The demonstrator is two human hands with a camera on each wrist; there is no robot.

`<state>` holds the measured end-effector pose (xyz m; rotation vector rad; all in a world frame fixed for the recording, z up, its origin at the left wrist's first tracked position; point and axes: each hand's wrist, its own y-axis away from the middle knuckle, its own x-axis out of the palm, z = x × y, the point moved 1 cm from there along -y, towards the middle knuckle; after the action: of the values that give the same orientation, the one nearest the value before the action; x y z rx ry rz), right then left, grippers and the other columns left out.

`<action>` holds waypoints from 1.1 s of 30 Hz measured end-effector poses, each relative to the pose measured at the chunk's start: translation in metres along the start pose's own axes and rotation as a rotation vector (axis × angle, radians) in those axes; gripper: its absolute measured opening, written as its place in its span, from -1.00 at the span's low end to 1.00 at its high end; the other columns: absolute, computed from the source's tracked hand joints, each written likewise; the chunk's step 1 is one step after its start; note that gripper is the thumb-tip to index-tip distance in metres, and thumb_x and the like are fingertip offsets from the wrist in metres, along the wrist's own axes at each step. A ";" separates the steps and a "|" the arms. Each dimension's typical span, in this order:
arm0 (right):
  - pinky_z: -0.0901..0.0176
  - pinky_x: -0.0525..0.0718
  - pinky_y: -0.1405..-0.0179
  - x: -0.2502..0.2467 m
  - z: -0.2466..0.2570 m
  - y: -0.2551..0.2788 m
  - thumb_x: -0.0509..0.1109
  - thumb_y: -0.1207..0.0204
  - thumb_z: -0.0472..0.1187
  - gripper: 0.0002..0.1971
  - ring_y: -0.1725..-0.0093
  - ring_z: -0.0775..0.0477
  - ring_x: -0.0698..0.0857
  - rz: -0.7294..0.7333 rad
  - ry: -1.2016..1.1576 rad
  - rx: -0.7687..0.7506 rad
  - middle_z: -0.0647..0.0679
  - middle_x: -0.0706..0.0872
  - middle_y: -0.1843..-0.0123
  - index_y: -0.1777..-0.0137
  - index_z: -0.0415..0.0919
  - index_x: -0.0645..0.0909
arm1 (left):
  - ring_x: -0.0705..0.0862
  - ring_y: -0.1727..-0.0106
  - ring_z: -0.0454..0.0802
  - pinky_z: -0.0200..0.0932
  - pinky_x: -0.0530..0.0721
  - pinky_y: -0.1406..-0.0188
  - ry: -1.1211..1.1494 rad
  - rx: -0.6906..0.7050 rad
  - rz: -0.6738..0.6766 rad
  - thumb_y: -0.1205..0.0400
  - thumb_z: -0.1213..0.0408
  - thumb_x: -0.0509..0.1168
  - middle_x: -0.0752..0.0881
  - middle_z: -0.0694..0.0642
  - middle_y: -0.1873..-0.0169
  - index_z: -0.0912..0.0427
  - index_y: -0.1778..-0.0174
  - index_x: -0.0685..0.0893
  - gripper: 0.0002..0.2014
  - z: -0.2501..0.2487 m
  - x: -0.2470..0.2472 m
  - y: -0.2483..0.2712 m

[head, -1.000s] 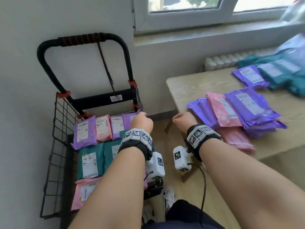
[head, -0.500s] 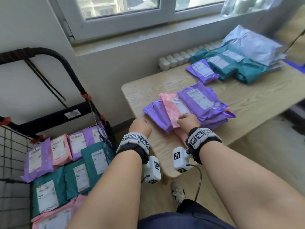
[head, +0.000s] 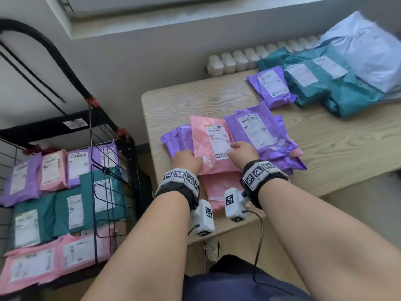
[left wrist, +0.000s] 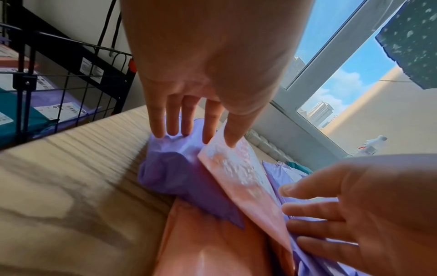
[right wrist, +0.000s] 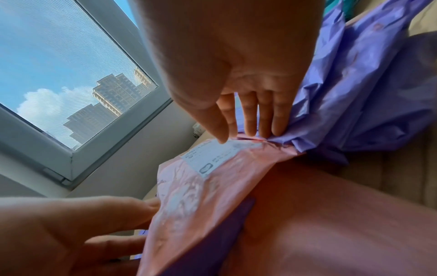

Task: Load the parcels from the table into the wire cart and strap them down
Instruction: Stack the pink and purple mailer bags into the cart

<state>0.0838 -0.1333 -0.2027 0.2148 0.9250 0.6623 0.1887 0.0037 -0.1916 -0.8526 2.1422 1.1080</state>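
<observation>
On the desk [head: 195,101], pink parcel [head: 211,146] lying long axis away toward the wall, label up, overlapping purple parcels [head: 175,141], near end hidden by both hands: left grip [head: 186,160] and right grip [head: 245,152] with straight fingers at its edges, thumbs on top, cart [head: 102,148] cut off left.

Nothing on the shipping labels can be read for certain. You can see barcodes and small print on the white label of the pink parcel [head: 211,146] between your left hand [head: 186,160] and right hand [head: 244,152], and on the purple parcel [head: 257,131] just beyond your right hand, but all of it is too blurred.
</observation>
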 end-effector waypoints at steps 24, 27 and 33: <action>0.00 0.61 -0.08 -0.032 0.030 -0.012 0.16 -0.67 -0.01 -0.60 -0.04 -0.23 0.65 0.105 -0.112 -0.037 -0.27 0.66 0.05 -0.04 -0.36 0.65 | 0.60 0.07 0.07 -0.39 0.50 0.44 0.580 -0.089 -0.222 -0.53 0.58 0.21 0.68 0.14 0.08 0.14 0.09 0.67 -0.74 -0.033 -0.050 -0.004; -0.01 0.58 0.10 -0.021 0.054 0.001 0.31 -0.51 -0.27 -0.90 0.10 -0.14 0.61 0.099 -0.160 -0.109 -0.26 0.60 0.18 0.12 -0.28 0.63 | 0.60 0.03 0.03 -0.45 0.56 0.37 0.630 -0.121 -0.289 -0.53 0.59 0.20 0.64 0.07 0.08 0.15 0.07 0.66 -0.74 -0.016 -0.063 0.002; 0.19 0.50 0.24 0.011 0.100 0.032 0.23 -0.32 -0.42 -0.85 0.25 -0.02 0.54 0.120 -0.280 -0.180 -0.11 0.57 0.36 0.27 -0.35 0.65 | 0.68 0.05 0.10 -0.20 0.54 0.18 0.672 -0.205 -0.453 -0.53 0.45 0.23 0.74 0.10 0.01 0.24 -0.07 0.70 -0.76 0.033 -0.091 0.018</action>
<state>0.1544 -0.0915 -0.1361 0.1974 0.5840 0.8000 0.2393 0.0647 -0.1328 -1.9118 2.1648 0.8822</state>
